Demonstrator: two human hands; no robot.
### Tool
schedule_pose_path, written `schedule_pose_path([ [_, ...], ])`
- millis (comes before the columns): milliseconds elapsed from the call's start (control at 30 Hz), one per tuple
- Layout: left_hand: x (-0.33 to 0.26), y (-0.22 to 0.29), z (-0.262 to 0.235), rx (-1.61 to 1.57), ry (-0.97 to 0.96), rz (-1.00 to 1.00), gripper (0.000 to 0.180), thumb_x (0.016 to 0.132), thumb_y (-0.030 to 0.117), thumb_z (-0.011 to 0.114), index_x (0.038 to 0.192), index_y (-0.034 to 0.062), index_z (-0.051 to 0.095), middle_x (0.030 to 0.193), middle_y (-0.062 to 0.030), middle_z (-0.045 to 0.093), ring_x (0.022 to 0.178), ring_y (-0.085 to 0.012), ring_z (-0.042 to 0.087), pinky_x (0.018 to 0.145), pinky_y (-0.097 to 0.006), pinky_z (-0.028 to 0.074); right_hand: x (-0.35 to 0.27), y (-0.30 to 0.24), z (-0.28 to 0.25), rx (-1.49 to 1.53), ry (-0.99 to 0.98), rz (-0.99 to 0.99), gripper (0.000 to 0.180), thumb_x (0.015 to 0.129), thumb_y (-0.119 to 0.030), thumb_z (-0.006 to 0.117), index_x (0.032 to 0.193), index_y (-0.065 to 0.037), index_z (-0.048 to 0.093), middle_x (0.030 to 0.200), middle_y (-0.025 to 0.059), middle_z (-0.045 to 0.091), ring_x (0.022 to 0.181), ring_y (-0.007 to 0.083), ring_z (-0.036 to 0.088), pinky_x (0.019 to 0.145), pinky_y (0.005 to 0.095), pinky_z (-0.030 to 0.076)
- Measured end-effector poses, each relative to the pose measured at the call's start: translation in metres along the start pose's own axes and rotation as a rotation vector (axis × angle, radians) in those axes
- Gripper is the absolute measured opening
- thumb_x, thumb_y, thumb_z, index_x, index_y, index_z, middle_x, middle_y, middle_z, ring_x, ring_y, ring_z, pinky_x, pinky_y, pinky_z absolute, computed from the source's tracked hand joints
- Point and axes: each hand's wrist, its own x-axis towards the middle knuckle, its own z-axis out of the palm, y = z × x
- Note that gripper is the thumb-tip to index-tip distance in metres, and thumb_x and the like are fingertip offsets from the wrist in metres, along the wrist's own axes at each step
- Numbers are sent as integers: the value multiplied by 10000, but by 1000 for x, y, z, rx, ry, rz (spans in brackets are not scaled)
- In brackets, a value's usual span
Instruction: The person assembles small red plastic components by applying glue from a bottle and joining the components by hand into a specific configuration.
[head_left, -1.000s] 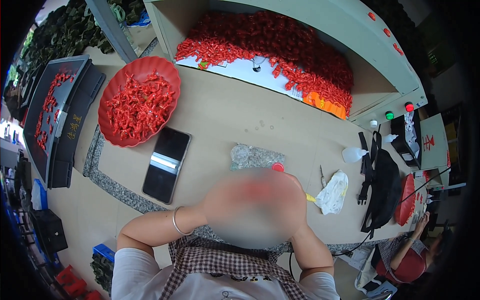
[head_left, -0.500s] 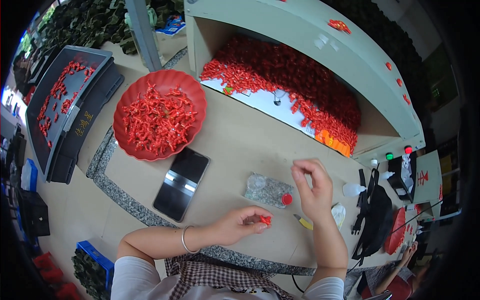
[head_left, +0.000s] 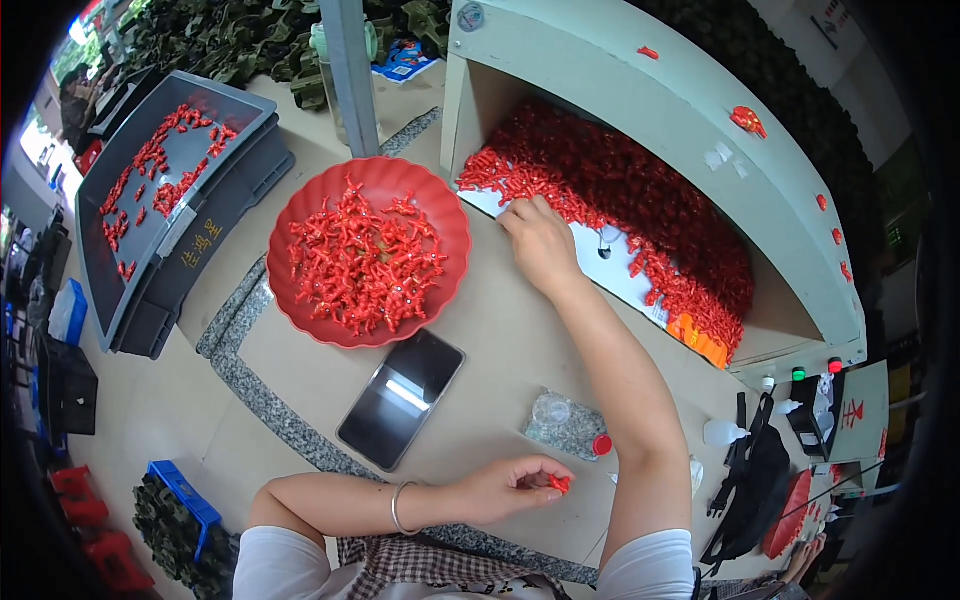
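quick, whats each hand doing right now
Left hand: pinched shut on a small red part.
Right hand: open, fingers resting on the red parts heap in the bin.

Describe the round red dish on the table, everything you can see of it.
The round red dish is a shallow bowl with a smooth raised rim, plastic by its look. It sits flat on the tan table, between the dark grey tray and the pale green hopper. A loose heap of small red pieces covers its middle; the rim stays bare. The black phone lies just below it. Neither hand touches it.
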Motion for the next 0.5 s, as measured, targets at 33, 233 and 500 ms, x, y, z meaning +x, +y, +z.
schedule_pose_path([
  [33, 0, 1, 1, -7, -7, -1, 288, 880, 171, 563, 1152, 87, 517, 895, 23, 532, 786, -52, 457, 737, -215, 399, 1, 5, 2, -91, -31, -58, 101, 735, -19, 590, 835, -33, 601, 876, 78, 559, 908, 254, 534, 739, 363, 451],
  [233, -1, 3, 1, -69, 0, 39, 263, 883, 156, 555, 1126, 65, 513, 937, 9, 549, 834, -58, 494, 761, -219, 411, -9, -18, -29, 308, 144, 174, 53, 785, -21, 574, 818, -41, 611, 828, 67, 564, 740, 205, 555, 676, 284, 452],
  [500, -4, 12, 2, -186, -25, -1, 226, 890, 122, 531, 1094, 34, 494, 991, -41, 559, 913, -104, 546, 797, -257, 467, -124, -67, -145, 1091, -197, 738, 82, 811, -27, 591, 882, -5, 556, 827, 40, 564, 755, 102, 557, 658, 238, 452],
])
